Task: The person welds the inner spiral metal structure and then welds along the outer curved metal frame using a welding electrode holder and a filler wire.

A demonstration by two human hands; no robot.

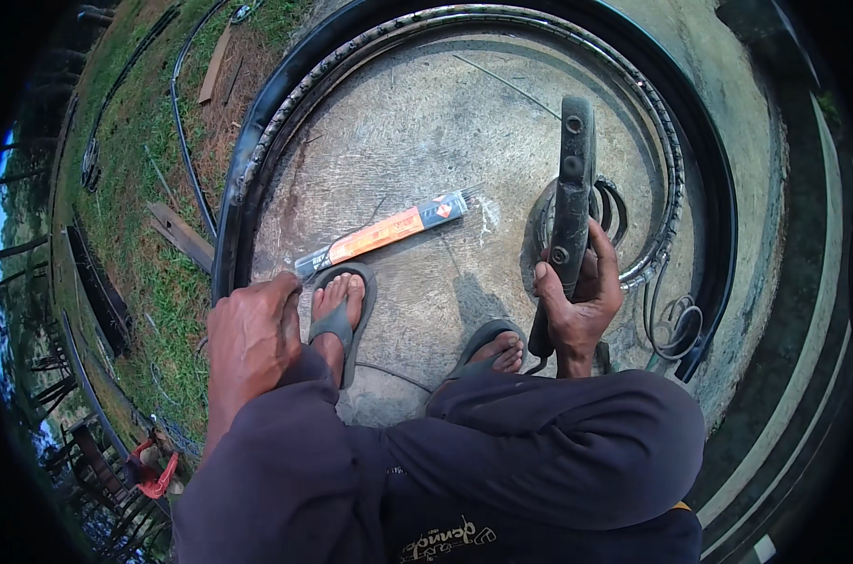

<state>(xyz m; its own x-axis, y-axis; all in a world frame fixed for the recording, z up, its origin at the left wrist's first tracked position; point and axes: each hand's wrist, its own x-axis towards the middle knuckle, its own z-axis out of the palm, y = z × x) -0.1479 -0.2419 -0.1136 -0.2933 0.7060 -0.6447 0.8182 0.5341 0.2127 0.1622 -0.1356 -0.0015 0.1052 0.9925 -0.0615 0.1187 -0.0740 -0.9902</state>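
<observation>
With my right hand (pixel 586 305) I am gripping the lower part of a black electrode holder (pixel 569 202); the fingers are closing around it from the right side, and the thumb is pressing from the left. I am holding it over the right part of the concrete floor (pixel 389 132). A thin rod (pixel 506 83) is reaching from the upper end of the holder toward the far edge of the concrete; it appears to be clamped there, although I am not seeing the clamping place clearly. My left hand (pixel 252 329) is hanging with bent fingers just beside the left end of an orange and black packet (pixel 384 233), and I cannot tell whether they are touching it or closing on something. The packet is lying aslant on the concrete, toward its left, grassy edge, with its lower end near my left sandal (pixel 367 301). In my judgement, I am now making the rod ready in the holder. The next move is probably calling for a steady right wrist and for checking that the rod is sitting firmly.
</observation>
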